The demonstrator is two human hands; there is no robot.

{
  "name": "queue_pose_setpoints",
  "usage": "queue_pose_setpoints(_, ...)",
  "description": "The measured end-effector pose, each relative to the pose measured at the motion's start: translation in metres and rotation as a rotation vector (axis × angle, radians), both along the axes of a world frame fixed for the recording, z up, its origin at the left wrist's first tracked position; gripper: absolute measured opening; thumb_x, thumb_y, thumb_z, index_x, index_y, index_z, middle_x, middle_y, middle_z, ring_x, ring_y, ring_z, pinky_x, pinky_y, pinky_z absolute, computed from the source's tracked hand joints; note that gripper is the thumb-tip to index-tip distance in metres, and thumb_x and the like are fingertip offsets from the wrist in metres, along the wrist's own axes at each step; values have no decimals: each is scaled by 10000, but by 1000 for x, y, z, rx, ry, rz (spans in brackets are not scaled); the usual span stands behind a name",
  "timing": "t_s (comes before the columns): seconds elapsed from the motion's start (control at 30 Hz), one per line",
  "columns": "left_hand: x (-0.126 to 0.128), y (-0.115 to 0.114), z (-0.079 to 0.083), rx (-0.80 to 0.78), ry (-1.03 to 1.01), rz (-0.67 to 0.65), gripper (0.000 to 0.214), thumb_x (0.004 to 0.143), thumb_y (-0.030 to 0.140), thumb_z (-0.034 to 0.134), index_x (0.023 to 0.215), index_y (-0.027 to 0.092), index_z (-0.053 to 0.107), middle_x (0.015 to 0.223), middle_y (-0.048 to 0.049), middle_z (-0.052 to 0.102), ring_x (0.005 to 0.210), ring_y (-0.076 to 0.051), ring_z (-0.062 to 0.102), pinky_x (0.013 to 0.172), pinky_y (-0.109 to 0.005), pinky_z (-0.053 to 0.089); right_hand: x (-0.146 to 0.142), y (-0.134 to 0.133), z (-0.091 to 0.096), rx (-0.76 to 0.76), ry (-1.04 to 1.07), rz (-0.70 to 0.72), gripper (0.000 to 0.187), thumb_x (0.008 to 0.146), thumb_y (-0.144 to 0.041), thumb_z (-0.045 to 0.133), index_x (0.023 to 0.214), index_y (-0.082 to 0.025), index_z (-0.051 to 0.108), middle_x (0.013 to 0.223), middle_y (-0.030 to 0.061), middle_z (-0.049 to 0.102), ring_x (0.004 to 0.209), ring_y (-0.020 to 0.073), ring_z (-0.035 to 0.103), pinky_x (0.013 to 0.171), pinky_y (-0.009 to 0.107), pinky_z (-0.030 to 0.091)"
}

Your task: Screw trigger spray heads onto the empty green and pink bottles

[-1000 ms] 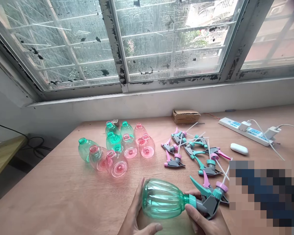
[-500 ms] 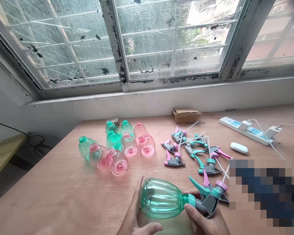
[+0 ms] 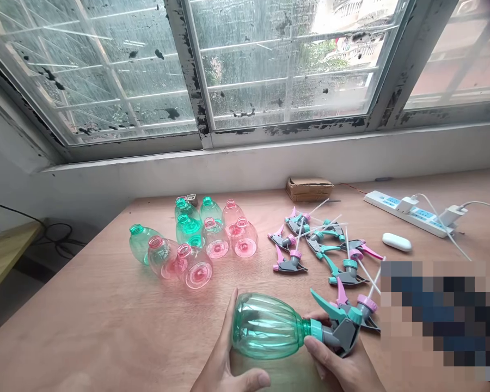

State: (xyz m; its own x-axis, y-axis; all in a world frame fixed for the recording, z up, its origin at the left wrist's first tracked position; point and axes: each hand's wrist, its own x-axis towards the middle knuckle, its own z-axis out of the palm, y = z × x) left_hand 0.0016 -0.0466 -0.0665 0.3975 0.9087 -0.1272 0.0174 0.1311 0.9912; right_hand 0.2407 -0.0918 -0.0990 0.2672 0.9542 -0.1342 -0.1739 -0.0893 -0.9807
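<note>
A clear green spray bottle [image 3: 265,328] lies on its side in the air just above the table's near part, its base to the left. My left hand [image 3: 224,362] cups the base end, fingers along the far side and thumb beneath. At the neck sits a grey and teal trigger spray head [image 3: 343,333] with a teal collar. My right hand [image 3: 338,363] pinches around that collar, its thumb on the near side; some fingers are hidden behind. Beyond the spray head lies a grey and pink trigger sprayer [image 3: 367,307], partly covered.
Several green and pink bottles without heads [image 3: 198,269] stand on the table at the left. Several loose trigger sprayers with white tubes [image 3: 292,264] lie to the right. Farther back are a cardboard box [image 3: 309,190], a power strip [image 3: 408,212] and a white case [image 3: 397,242]. One area is pixelated.
The view has shifted slightly, so everything sits a little higher in the picture. Both hands keep the same hold on the bottle and its spray head.
</note>
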Motion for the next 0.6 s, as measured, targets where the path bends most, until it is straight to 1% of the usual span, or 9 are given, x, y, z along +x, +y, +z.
queue_pose_setpoints(0.07, -1, 0, 0, -39, 2, -13, 1232, 718, 616, 890, 1688, 307, 196, 1756, -89, 298, 1625, -354, 224, 1331, -489, 151, 0, 0, 3, -5, -1, 10, 506, 766, -617, 883, 989, -187, 737, 509, -43, 574, 462, 167, 534, 504, 273, 457)
queue_pose_setpoints(0.1, -1, 0, 0, -56, 16, -10, 1184, 745, 594, 879, 1684, 301, 221, 1754, -93, 303, 1627, -346, 223, 1329, -484, 168, -1, 0, 3, 2, -3, 11, 505, 767, -613, 883, 997, -187, 739, 503, -45, 569, 459, 166, 530, 502, 272, 456)
queue_pose_setpoints(0.17, 0, 0, 1, -68, 44, 12, 1126, 771, 497, 893, 1677, 313, 249, 1759, -81, 291, 1631, -333, 212, 1328, -476, 178, 0, 0, 3, 21, -4, 11, 495, 774, -597, 883, 1017, -188, 744, 493, -46, 561, 455, 166, 521, 490, 269, 446)
queue_pose_setpoints(0.23, 2, 1, 3, -62, 37, 24, 1128, 774, 408, 910, 1675, 351, 233, 1766, -50, 278, 1631, -324, 214, 1328, -473, 179, 0, -1, 1, 34, -3, 3, 482, 782, -574, 885, 1039, -191, 745, 489, -46, 562, 453, 166, 516, 483, 268, 434)
queue_pose_setpoints(0.33, 5, 2, 6, -32, 14, 3, 1122, 813, 359, 885, 1680, 384, 174, 1756, -29, 308, 1627, -301, 235, 1330, -469, 171, 1, -1, -3, 37, -7, -4, 464, 794, -539, 891, 1067, -195, 741, 492, -51, 566, 459, 161, 511, 496, 265, 429)
queue_pose_setpoints(0.4, 5, 1, 7, -26, 26, -7, 1128, 840, 370, 862, 1688, 381, 118, 1755, -35, 309, 1629, -294, 231, 1333, -475, 141, 1, -1, -4, 33, 1, 11, 465, 804, -534, 888, 1082, -194, 737, 486, -58, 558, 461, 154, 502, 498, 259, 423)
queue_pose_setpoints(0.47, 3, 0, 6, -34, 22, -13, 1193, 818, 419, 876, 1694, 358, 68, 1769, -51, 268, 1632, -317, 210, 1335, -489, 119, 1, -1, -3, 22, 22, 30, 476, 800, -544, 889, 1075, -187, 735, 486, -59, 554, 457, 151, 495, 485, 253, 412)
queue_pose_setpoints(0.53, 1, -1, 4, -48, 3, -11, 1234, 786, 492, 886, 1699, 318, 75, 1776, -78, 239, 1632, -357, 194, 1331, -508, 134, 1, -1, -1, 12, 32, 39, 485, 793, -550, 892, 1064, -180, 735, 489, -56, 557, 455, 151, 496, 476, 252, 408)
queue_pose_setpoints(0.6, -1, -1, 3, -73, 5, 1, 1199, 787, 538, 869, 1699, 290, 131, 1772, -101, 247, 1624, -389, 204, 1320, -531, 179, 0, -1, 1, 13, 24, 40, 482, 789, -546, 895, 1056, -176, 737, 492, -54, 562, 456, 156, 503, 478, 258, 416)
